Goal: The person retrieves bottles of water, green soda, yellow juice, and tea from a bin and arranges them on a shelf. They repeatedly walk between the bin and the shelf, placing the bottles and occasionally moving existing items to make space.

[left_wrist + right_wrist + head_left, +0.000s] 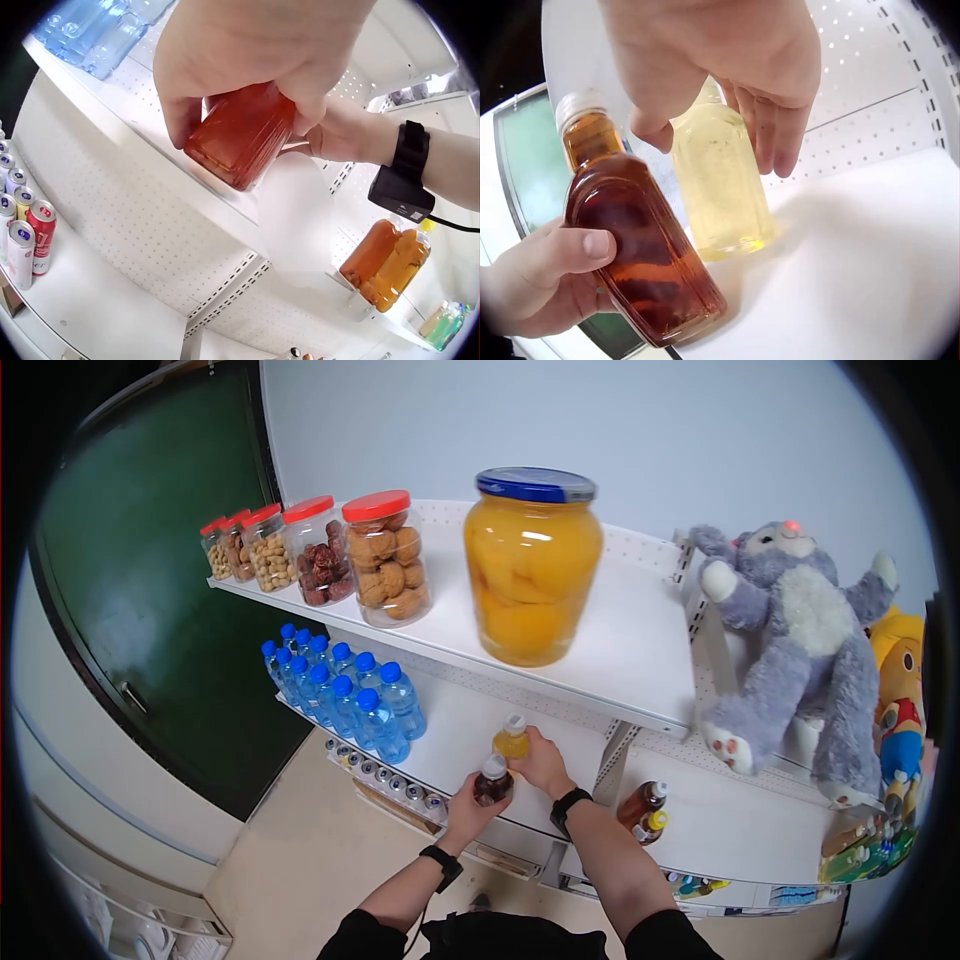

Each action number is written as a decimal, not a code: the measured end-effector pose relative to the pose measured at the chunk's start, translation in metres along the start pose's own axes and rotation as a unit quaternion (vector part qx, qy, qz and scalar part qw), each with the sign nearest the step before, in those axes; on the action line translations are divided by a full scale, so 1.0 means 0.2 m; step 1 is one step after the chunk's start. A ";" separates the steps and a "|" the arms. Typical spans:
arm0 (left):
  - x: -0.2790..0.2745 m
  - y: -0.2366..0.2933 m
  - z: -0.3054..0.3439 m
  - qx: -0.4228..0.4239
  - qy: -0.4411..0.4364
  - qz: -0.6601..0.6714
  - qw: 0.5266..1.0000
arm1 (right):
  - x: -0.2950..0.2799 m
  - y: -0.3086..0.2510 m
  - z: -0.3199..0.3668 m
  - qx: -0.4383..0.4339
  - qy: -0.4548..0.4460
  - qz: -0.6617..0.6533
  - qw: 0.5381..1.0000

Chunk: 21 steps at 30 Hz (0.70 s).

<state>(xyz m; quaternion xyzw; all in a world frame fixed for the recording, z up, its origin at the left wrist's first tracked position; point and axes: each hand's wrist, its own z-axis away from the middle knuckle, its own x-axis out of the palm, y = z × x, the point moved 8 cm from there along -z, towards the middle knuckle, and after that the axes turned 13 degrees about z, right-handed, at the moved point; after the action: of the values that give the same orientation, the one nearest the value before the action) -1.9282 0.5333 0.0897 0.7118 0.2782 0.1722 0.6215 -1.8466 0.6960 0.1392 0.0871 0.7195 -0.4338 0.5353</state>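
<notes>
My left hand (472, 815) grips a bottle of dark reddish-brown liquid (634, 232) with a white cap. In the right wrist view that bottle leans, its cap toward the upper left, with the thumb across its flat side. My right hand (543, 762) holds a clear bottle of pale yellow liquid (720, 180) from above, thumb on one side and fingers on the other. The yellow bottle is nearly upright over the white middle shelf (455, 745), close beside the brown one. From the left wrist, the brown bottle's base (232, 150) shows below the fingers.
Blue-capped water bottles (345, 705) crowd the shelf's left end. Above, the upper shelf (640, 660) carries red-lidded jars (385, 560) and a big jar of yellow fruit (533, 565). Rightward are more bottles (642, 805) and a grey plush toy (800, 630). Cans (400, 785) line a lower shelf.
</notes>
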 end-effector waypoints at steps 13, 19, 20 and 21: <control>0.57 0.60 0.13 0.102 -0.056 0.157 0.981 | -1.34 0.59 0.82 0.041 0.323 -0.147 0.934; 0.73 0.54 0.27 0.056 -0.056 0.165 0.983 | -1.32 1.12 1.25 0.082 0.335 -0.141 0.928; 0.75 0.52 0.28 0.040 -0.047 0.161 0.985 | -1.22 1.20 1.27 0.113 0.281 -0.122 0.945; 0.77 0.49 0.31 0.022 -0.037 0.157 0.987 | -1.11 1.26 1.28 0.114 0.248 -0.133 0.953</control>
<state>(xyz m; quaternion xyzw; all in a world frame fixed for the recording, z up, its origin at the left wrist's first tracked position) -1.7534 0.5707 0.1607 0.7661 0.1438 0.2347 0.5808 -1.4273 0.7412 0.1805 0.1562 0.7801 -0.5452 0.2642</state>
